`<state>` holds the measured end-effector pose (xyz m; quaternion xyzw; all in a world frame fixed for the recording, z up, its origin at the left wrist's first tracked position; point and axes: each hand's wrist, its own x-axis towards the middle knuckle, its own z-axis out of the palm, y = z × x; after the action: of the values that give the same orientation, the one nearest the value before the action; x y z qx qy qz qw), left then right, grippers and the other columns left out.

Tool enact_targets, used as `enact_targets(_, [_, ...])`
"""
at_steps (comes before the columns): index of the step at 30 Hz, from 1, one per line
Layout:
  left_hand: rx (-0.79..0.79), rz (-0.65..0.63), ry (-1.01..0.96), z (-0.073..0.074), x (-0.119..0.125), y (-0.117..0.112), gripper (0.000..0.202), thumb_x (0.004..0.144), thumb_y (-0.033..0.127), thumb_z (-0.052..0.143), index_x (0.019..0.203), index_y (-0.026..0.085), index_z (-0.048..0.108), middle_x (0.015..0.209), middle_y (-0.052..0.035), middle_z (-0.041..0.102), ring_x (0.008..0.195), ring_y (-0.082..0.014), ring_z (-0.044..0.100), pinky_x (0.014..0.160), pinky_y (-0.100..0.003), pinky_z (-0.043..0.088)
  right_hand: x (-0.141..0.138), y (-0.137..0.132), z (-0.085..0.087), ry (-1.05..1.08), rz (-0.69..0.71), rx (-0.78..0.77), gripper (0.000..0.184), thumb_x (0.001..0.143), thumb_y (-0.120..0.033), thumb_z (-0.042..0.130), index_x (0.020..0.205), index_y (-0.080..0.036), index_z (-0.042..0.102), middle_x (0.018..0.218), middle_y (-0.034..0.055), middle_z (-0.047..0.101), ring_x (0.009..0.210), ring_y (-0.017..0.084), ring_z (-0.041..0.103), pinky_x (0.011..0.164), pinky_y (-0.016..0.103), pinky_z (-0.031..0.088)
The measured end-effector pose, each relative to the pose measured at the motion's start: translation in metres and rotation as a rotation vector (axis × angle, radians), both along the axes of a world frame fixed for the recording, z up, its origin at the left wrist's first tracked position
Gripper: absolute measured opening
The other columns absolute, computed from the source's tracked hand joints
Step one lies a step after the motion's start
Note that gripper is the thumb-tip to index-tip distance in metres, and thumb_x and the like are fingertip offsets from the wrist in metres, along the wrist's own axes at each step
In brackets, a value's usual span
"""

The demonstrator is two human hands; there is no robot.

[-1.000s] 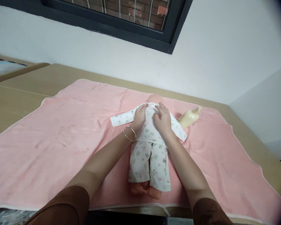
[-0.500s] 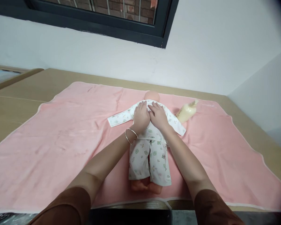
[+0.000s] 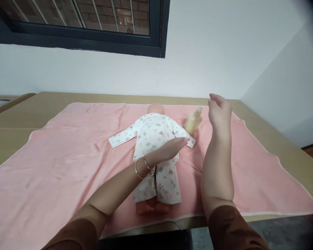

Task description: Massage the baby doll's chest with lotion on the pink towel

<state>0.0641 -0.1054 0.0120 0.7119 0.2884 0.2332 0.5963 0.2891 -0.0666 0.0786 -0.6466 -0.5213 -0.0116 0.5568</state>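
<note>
A baby doll (image 3: 155, 109) lies face down, its head at the far side and its arms spread. It wears a white printed top (image 3: 156, 130) and matching trousers (image 3: 168, 184). My left hand (image 3: 172, 150), a bangle (image 3: 143, 168) on its wrist, is over the lower part of the top with fingers stretched to the right, holding nothing. Raised on the right, my right hand (image 3: 219, 110) is open and empty, its fingers partly foreshortened. Between it and the doll's sleeve stands a cream-coloured pump bottle (image 3: 193, 121), leaning slightly.
A pink blanket (image 3: 75, 149) with a white edge covers much of the wooden table (image 3: 49, 106). Behind rises a white wall (image 3: 198, 62) with a dark window frame (image 3: 156, 45). The table's near edge lies just below the doll's feet (image 3: 152, 207).
Both hands have left the doll's upper back. My left hand has turned rightward and come nearer; my right hand has moved right and up, past the bottle. The view has shifted slightly.
</note>
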Motion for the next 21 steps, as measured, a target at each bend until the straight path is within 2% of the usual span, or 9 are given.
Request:
enact_targets(1, [-0.178, 0.023, -0.103, 0.006, 0.008, 0.003, 0.049, 0.101, 0.063, 0.045, 0.112, 0.024, 0.074, 0.122, -0.0134, 0.078, 0.131, -0.0337, 0.067, 0.124, -0.053, 0.041, 0.000, 0.001, 0.000, 0.007, 0.009, -0.021, 0.042, 0.091, -0.032, 0.051, 0.123, -0.019, 0.073, 0.131, 0.0140, 0.073, 0.127, 0.031, 0.066, 0.112, 0.060, 0.049])
enact_targets(3, [-0.477, 0.080, -0.254, 0.018, 0.027, 0.012, 0.060, 0.101, 0.067, 0.042, 0.128, 0.019, 0.066, 0.130, -0.0186, 0.074, 0.133, -0.0332, 0.066, 0.121, -0.052, 0.045, -0.004, 0.002, 0.002, 0.014, 0.037, -0.063, 0.037, 0.090, -0.034, 0.052, 0.114, -0.017, 0.076, 0.119, 0.0127, 0.076, 0.121, 0.031, 0.068, 0.109, 0.054, 0.052])
enact_targets(5, [-0.600, 0.150, -0.292, 0.027, 0.048, 0.023, 0.064, 0.103, 0.066, 0.037, 0.136, 0.015, 0.059, 0.138, -0.0205, 0.070, 0.139, -0.0315, 0.062, 0.123, -0.049, 0.043, -0.009, 0.003, 0.003, 0.021, 0.048, -0.107, 0.033, 0.092, -0.037, 0.051, 0.099, -0.017, 0.076, 0.096, 0.0082, 0.076, 0.107, 0.029, 0.070, 0.102, 0.047, 0.055])
enact_targets(7, [-0.675, 0.174, -0.340, 0.031, 0.066, 0.032, 0.067, 0.104, 0.064, 0.032, 0.141, 0.014, 0.055, 0.145, -0.0206, 0.065, 0.141, -0.0298, 0.060, 0.124, -0.045, 0.042, -0.013, 0.004, 0.003, 0.038, 0.030, -0.172, 0.034, 0.094, -0.040, 0.049, 0.084, -0.018, 0.073, 0.076, 0.0036, 0.069, 0.091, 0.026, 0.069, 0.092, 0.041, 0.056])
enact_targets(9, [-0.747, 0.171, -0.413, 0.033, 0.080, 0.039, 0.070, 0.104, 0.065, 0.025, 0.143, 0.014, 0.053, 0.148, -0.0194, 0.063, 0.140, -0.0290, 0.061, 0.121, -0.044, 0.046, -0.012, 0.008, 0.000, 0.058, 0.020, -0.245, 0.038, 0.095, -0.043, 0.048, 0.076, -0.018, 0.070, 0.068, 0.0020, 0.064, 0.083, 0.024, 0.067, 0.087, 0.038, 0.054])
enact_targets(13, [-0.808, 0.169, -0.536, 0.032, 0.088, 0.049, 0.071, 0.104, 0.065, 0.016, 0.143, 0.021, 0.056, 0.154, -0.0132, 0.060, 0.141, -0.0278, 0.060, 0.116, -0.046, 0.052, -0.002, 0.018, -0.013, 0.088, 0.020, -0.281, 0.043, 0.096, -0.045, 0.046, 0.087, -0.015, 0.076, 0.082, 0.0078, 0.074, 0.093, 0.025, 0.070, 0.091, 0.039, 0.051])
enact_targets(17, [-0.810, 0.199, -0.562, 0.033, 0.078, 0.047, 0.065, 0.104, 0.061, 0.021, 0.147, 0.025, 0.054, 0.160, -0.0110, 0.055, 0.144, -0.0286, 0.058, 0.117, -0.051, 0.051, 0.002, 0.022, -0.018, 0.074, -0.012, -0.273, 0.047, 0.096, -0.045, 0.043, 0.097, -0.016, 0.080, 0.099, 0.0120, 0.079, 0.103, 0.028, 0.072, 0.096, 0.041, 0.050])
enact_targets(21, [-0.751, 0.229, -0.506, 0.039, 0.056, 0.035, 0.064, 0.102, 0.057, 0.026, 0.151, 0.024, 0.051, 0.160, -0.0130, 0.055, 0.148, -0.0278, 0.053, 0.117, -0.048, 0.052, -0.006, 0.017, -0.012, 0.020, -0.032, -0.294, 0.044, 0.097, -0.041, 0.044, 0.093, -0.015, 0.080, 0.092, 0.0120, 0.079, 0.097, 0.028, 0.073, 0.094, 0.041, 0.052])
